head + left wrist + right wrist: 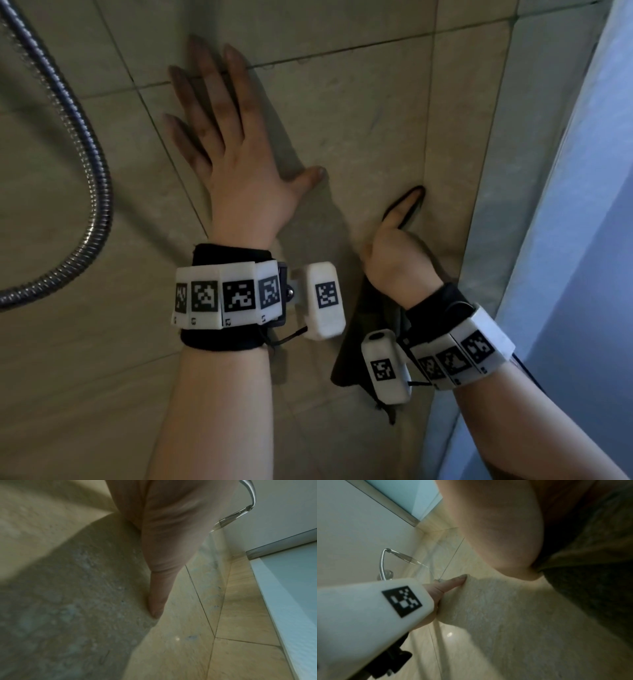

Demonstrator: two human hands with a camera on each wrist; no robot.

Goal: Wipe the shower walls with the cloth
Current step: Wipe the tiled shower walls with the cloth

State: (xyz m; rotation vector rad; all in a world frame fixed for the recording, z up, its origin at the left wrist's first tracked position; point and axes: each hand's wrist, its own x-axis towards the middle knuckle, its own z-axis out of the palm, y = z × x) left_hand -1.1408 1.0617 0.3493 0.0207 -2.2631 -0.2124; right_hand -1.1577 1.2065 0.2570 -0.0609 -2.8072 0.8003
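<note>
The right grip (394, 246) presses the dark cloth (356, 346) flat against the wall (359, 113) near the corner; the left grip (219, 137) rests open, fingers spread on tile. Wiping looks underway, with most wall seemingly left.

Large beige stone-look tiles (359, 102) cover the walls, split by thin dark grout lines (308, 56). Two tiled faces meet at an inner corner (428, 144) on the right of the head view. Beyond it stands a pale blue-white frosted panel (589, 205), lit from behind and brighter than the dim tiles. A ribbed metal shower hose (92, 164) curves down the left side. In the wrist views a metal-framed window (283, 539) sits high beside a plain white surface (359, 534).
</note>
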